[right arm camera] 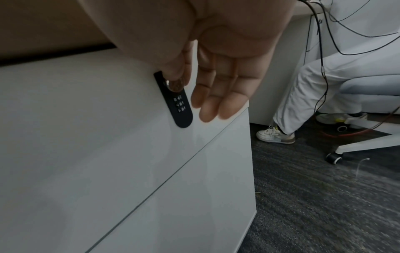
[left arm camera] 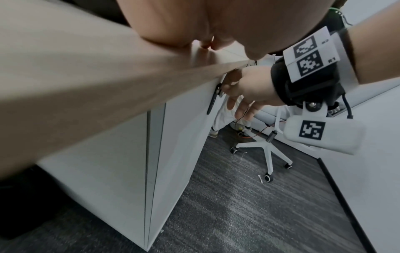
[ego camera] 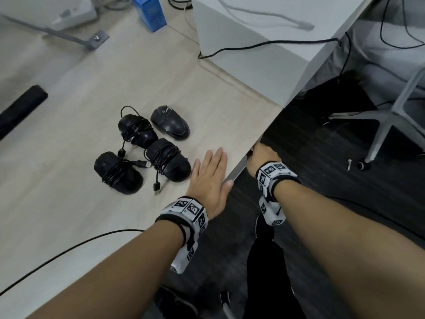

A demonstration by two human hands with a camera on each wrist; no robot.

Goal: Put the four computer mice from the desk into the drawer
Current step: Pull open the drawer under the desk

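Note:
Several black computer mice lie grouped on the light wooden desk (ego camera: 69,157): one bare mouse (ego camera: 170,123) and three with cords wound round them (ego camera: 136,131) (ego camera: 169,160) (ego camera: 118,172). My left hand (ego camera: 207,180) rests flat on the desk edge just right of them, fingers straight. My right hand (ego camera: 262,157) is below the desk edge at the white drawer front (right arm camera: 97,119). Its thumb and forefinger pinch the round knob (right arm camera: 175,85) of a black combination lock plate (right arm camera: 181,109); the other fingers (right arm camera: 216,102) hang straight. The drawer looks closed.
A white swivel chair base (ego camera: 391,116) stands on the dark carpet to the right. A seated person's trouser leg and shoe (right arm camera: 275,135) are beyond the cabinet. On the desk are a blue box (ego camera: 151,12), a black bar (ego camera: 20,109) and a black cable (ego camera: 69,249).

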